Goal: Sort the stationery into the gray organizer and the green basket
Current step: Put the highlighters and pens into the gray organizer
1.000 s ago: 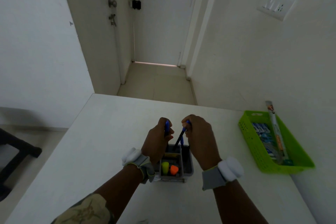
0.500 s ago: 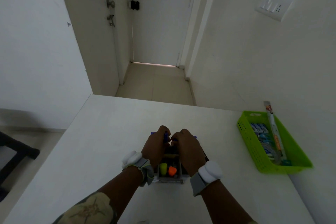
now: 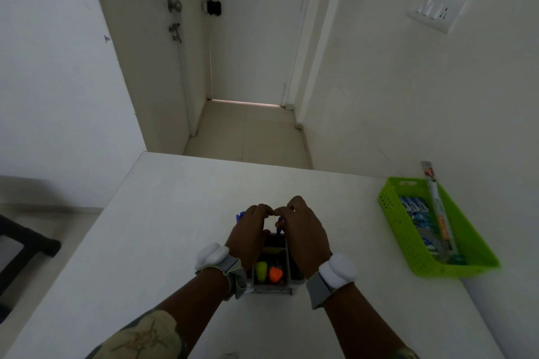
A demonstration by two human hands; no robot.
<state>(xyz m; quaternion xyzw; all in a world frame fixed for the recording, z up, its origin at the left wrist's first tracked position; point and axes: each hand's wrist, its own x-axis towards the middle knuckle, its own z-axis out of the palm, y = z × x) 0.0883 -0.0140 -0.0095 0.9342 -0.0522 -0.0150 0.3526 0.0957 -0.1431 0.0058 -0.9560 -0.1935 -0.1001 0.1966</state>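
Since a second ago both hands have dropped from a raised hold, where blue pens stood up between the fingers, down onto the top of the gray organizer (image 3: 272, 285), and the pens have sunk with them. The left hand (image 3: 248, 234) curls over the organizer's left side, fingers bent and closed around a blue pen (image 3: 239, 216) whose tip pokes out at its 10 o'clock. The right hand (image 3: 303, 237) curls over the right side, pinching another blue pen (image 3: 279, 224) just below its fingertips. The fingertips of the two hands nearly meet above the organizer's far end.

The organizer sits on the white table (image 3: 145, 242) near its front edge, between the wrists. In its near compartment stand a yellow-green highlighter (image 3: 261, 270) and an orange highlighter (image 3: 275, 274), side by side.

The green basket (image 3: 414, 253) lies well apart at 3 o'clock of the hands, by the wall, holding blue packets (image 3: 414, 210) and a long clear ruler (image 3: 436, 204) whose far end sticks out past the rim.
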